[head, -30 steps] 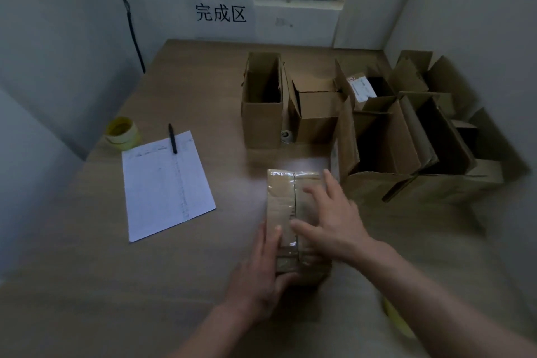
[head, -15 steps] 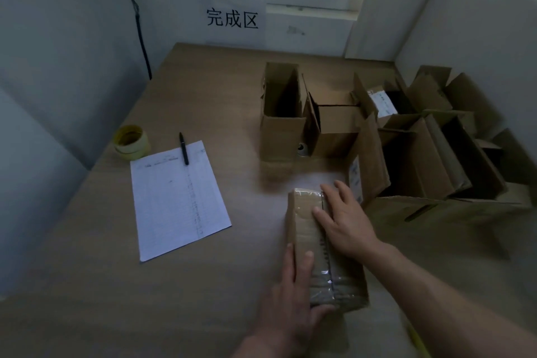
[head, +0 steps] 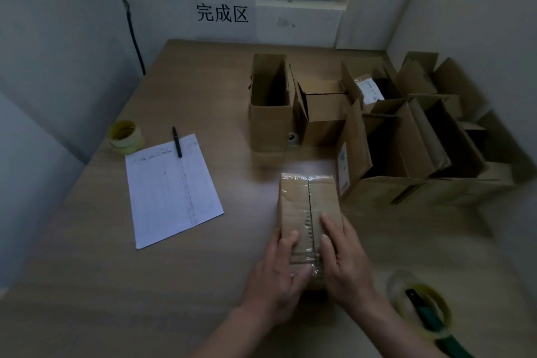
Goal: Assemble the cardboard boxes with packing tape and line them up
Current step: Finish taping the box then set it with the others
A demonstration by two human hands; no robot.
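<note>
Taped box (head: 308, 212) under both hands, long axis running straight away from the person.

The left hand (head: 276, 276) and right hand (head: 345, 264) lie with straight fingers (head: 331, 225) pressed flat on the box's near end, clasping nothing; the open boxes (head: 386, 136) stand beyond its far end on the bench (head: 87, 285), nearer the right hand.

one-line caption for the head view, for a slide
Both hands press tape onto a small cardboard box beside open boxes.

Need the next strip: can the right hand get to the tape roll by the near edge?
Probably yes: the tape roll lies just beside the right hand, bare table between them; it only has to leave the taped box.
</note>
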